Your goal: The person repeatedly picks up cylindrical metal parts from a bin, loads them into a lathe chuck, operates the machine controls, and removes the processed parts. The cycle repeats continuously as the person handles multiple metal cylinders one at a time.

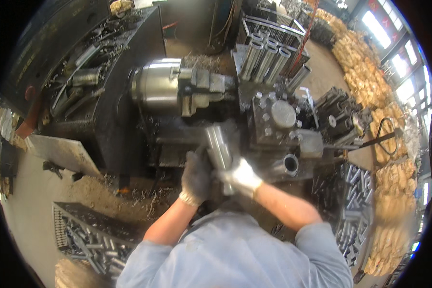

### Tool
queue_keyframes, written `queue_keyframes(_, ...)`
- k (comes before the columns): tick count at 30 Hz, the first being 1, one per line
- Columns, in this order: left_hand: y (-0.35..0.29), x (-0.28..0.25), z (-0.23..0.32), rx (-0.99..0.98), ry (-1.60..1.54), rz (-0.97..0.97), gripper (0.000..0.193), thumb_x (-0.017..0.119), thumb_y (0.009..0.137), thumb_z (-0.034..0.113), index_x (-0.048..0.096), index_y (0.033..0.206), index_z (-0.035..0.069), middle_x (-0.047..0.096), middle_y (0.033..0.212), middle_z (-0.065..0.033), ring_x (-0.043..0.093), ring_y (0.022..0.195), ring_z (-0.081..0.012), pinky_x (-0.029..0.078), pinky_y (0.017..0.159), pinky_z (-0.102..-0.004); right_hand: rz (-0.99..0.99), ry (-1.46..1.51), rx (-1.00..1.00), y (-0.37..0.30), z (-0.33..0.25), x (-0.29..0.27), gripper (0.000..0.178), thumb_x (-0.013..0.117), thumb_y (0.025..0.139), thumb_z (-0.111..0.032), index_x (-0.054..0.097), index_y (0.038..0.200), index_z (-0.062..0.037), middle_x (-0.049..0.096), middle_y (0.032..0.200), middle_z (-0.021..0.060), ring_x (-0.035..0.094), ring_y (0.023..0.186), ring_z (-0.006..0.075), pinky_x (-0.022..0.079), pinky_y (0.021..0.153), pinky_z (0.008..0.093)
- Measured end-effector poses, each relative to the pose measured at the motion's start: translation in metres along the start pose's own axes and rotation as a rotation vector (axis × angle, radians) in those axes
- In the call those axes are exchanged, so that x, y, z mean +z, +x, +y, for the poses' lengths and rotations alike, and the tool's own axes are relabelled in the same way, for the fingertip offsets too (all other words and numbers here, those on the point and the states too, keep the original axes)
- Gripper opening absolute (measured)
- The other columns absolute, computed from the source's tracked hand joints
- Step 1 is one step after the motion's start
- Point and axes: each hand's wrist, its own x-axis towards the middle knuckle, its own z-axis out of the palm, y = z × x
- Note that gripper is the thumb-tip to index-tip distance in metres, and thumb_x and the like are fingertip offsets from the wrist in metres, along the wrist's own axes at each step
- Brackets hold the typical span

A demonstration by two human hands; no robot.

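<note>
A shiny metal tube (218, 144) is held tilted in front of my body, its far end toward the lathe; motion blurs it, so I cannot tell whether it is one tube or two side by side. My right hand (245, 176), in a white glove, is closed around its nearer part. My left hand (197, 175), in a dark grey glove, is close beside the tube on its left; its fingers are smeared and partly hidden. Beyond the hands is the lathe chuck (161, 86) with its jaws (204, 89), and to the right the square tool post (283, 114).
Several upright metal tubes (266, 60) stand behind the tool post. Another tube (290, 164) lies right of my hands. Bins of metal pieces are at lower left (93, 247) and right (354, 201). A long handle (374, 140) juts right. Tan sacks (391, 187) line the right side.
</note>
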Motion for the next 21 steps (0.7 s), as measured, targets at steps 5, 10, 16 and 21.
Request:
queue_keyframes(5, 0.091, -0.013, -0.014, -0.239, 0.759, 0.159, 0.055, 0.057, 0.111, 0.046, 0.055, 0.15, 0.007, 0.069, 0.138, -0.0127, 0.067, 0.126, -0.0262, 0.056, 0.106, -0.0451, -0.077, -0.317, -0.336, -0.03, -0.06, -0.065, 0.091, 0.093, 0.068, -0.03, 0.056, 0.147, -0.0018, 0.076, 0.117, 0.0248, 0.077, 0.109, 0.0359, 0.059, 0.097, 0.043)
queue_keyframes(10, 0.132, -0.02, -0.005, 0.239, 1.425, 0.19, 0.044, 0.07, 0.106, 0.03, 0.063, 0.141, 0.003, 0.072, 0.127, -0.0082, 0.067, 0.115, -0.0178, 0.055, 0.103, -0.0335, 0.235, -1.012, -0.891, 0.04, -0.149, -0.162, 0.064, 0.078, 0.077, -0.02, 0.062, 0.136, -0.0018, 0.075, 0.111, 0.0247, 0.077, 0.099, 0.0388, 0.064, 0.087, 0.0481)
queue_keyframes(16, -0.007, -0.086, 0.052, 0.262, 1.423, 0.45, 0.035, 0.07, 0.101, 0.02, 0.071, 0.131, 0.002, 0.075, 0.123, -0.011, 0.066, 0.116, -0.0187, 0.05, 0.106, -0.0339, 0.068, -1.728, -0.533, 0.198, -0.135, -0.214, 0.054, 0.085, 0.077, -0.025, 0.071, 0.127, -0.0072, 0.078, 0.102, 0.0197, 0.079, 0.094, 0.0339, 0.064, 0.084, 0.0482)
queue_keyframes(21, -0.12, -0.127, 0.056, 0.294, 0.606, 1.213, 0.034, 0.069, 0.104, 0.027, 0.064, 0.127, 0.002, 0.075, 0.107, -0.012, 0.071, 0.081, -0.0228, 0.061, 0.075, -0.038, -0.307, -1.17, -0.257, 0.245, -0.101, -0.176, 0.069, 0.084, 0.068, -0.035, 0.069, 0.125, 0.0003, 0.078, 0.102, 0.0248, 0.077, 0.093, 0.0401, 0.062, 0.079, 0.0484)
